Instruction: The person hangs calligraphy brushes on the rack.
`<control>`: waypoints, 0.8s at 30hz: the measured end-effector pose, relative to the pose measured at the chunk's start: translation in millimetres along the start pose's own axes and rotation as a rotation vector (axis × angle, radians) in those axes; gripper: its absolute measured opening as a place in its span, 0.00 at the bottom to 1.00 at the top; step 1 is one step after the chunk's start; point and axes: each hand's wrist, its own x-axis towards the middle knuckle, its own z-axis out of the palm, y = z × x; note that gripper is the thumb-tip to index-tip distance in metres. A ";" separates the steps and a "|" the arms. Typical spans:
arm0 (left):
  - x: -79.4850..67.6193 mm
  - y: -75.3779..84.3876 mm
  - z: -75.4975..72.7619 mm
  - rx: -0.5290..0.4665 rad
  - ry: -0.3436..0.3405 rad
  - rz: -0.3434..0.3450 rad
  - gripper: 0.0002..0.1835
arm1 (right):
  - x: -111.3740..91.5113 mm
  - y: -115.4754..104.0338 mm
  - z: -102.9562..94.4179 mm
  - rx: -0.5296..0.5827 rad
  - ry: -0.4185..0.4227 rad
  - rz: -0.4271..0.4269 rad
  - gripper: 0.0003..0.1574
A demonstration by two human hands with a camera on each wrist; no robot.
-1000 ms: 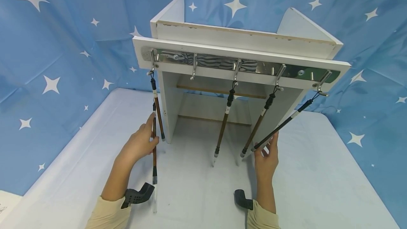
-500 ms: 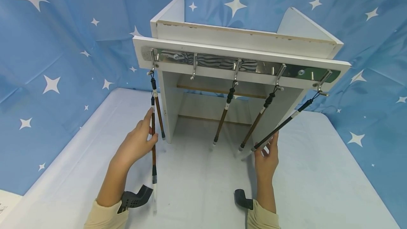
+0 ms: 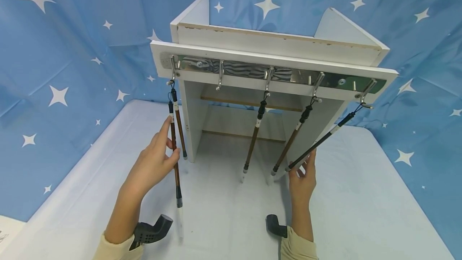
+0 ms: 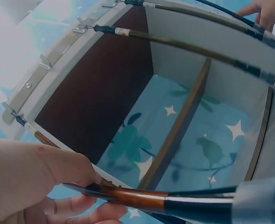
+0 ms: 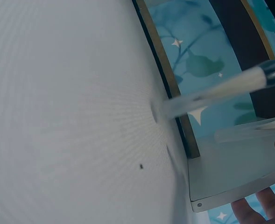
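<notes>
Between thumb and fingers my left hand (image 3: 153, 165) holds a calligraphy brush (image 3: 177, 177) with a brown handle, black ends and a thin top loop. The brush hangs nearly upright, with a clear cap over its tip, left of the white shelf unit (image 3: 314, 127). Its loop is below the leftmost hook, beside a hanging brush (image 3: 179, 119). My right hand (image 3: 302, 181) grips the lower edge of the unit's right side panel. In the right wrist view, the thumb lies inside that panel (image 5: 230, 172) and the fingers outside.
A metal hook rail (image 3: 252, 69) runs along the unit's front board. More capped brushes hang from the third hook (image 3: 254, 139), fourth hook (image 3: 290, 143) and rightmost hook (image 3: 317, 144). White cloth (image 3: 379, 196) covers the table before a blue star-patterned backdrop (image 3: 90, 31).
My left hand has moved slightly up and left with the brush, whose top rose towards the leftmost hook while its lower end swung right. The middle hanging brushes sway slightly. My right hand stays put.
</notes>
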 end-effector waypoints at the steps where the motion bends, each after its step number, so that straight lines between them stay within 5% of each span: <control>1: -0.5 0.9 -0.2 -0.007 0.002 0.002 0.43 | 0.0 -0.2 0.1 -0.001 0.002 -0.001 0.50; 24: -11.4 18.3 -8.1 -0.070 0.055 0.064 0.44 | 0.1 -0.1 -0.5 0.003 -0.005 0.002 0.50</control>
